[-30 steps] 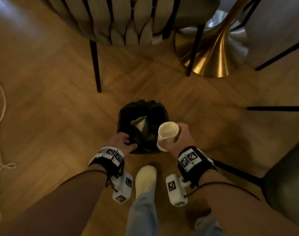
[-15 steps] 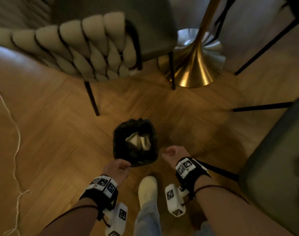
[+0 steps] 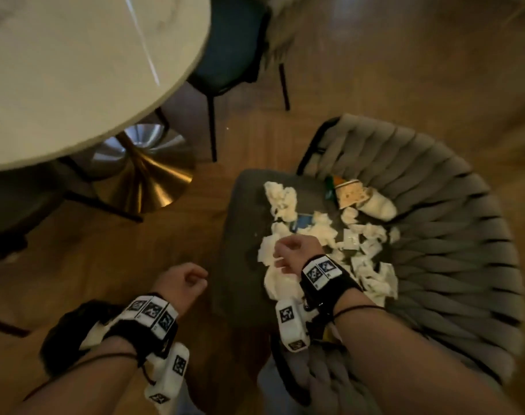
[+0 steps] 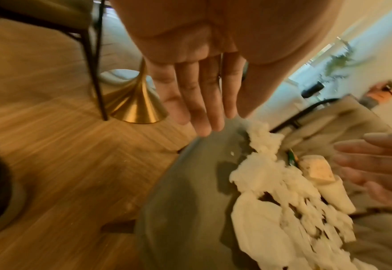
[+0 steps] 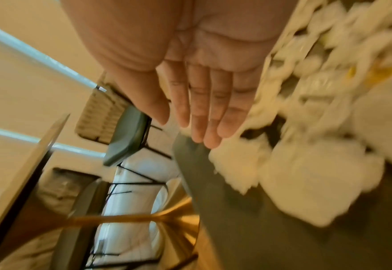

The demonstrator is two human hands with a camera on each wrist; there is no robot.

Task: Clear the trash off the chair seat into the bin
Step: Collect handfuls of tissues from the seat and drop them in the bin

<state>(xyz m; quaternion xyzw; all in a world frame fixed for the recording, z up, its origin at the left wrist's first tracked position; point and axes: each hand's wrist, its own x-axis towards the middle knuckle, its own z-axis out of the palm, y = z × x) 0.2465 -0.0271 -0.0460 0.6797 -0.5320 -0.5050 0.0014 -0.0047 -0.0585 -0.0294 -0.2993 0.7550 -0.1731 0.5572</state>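
Right hand hangs over the near front part of the chair seat, fingers extended and holding nothing, tips just above the crumpled white tissues. Left hand is over the floor just off the seat's left edge; the wrist view shows its fingers straight and empty.

Trash lies beyond and to the right of the right hand: tissues in a loose spread, a paper cup on its side near the backrest, a printed carton beside it. The bin sits on the floor behind the left wrist, partly hidden.

Judgement: the step is gathering a fresh load. Best done by raking tissues together into one bundle with both hands, since loose pieces would likely drop in transit.

The seat's left edge is open toward the bin; the woven backrest walls the far and right sides. The table and its brass base stand ahead of the left hand, well apart.
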